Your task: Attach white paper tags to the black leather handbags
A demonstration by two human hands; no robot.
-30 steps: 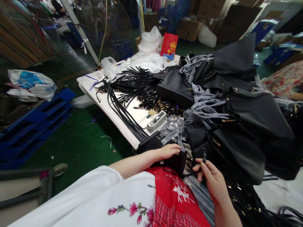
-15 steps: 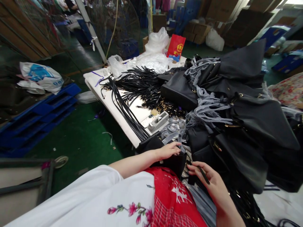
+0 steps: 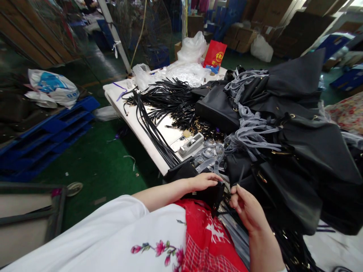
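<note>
Against my red apron, a black bag (image 3: 202,196) lies at the table's near edge. My left hand (image 3: 205,181) is closed on the bag's upper edge, the fingertips at its right corner. Just to the right, my right hand (image 3: 246,206) pinches a thin black strap (image 3: 241,174) between thumb and fingers, and its free end points upward. The strap's lower part runs toward the bag, but where it joins is hidden. Beyond my left hand sit a grey tape dispenser (image 3: 191,145) and a phone (image 3: 178,144).
A pile of black bags (image 3: 289,189) with wrapped handles fills the table's right side. Long black straps (image 3: 155,139) with gold clasps lie on the white table (image 3: 119,94). Clear plastic (image 3: 187,71) and a red packet (image 3: 214,54) stand at the back. Blue pallets (image 3: 56,134) are left.
My right hand has turned, and the strap in it now points upward instead of down along the palm. My left fingers have moved slightly right along the bag's edge. The view has shifted a little.
</note>
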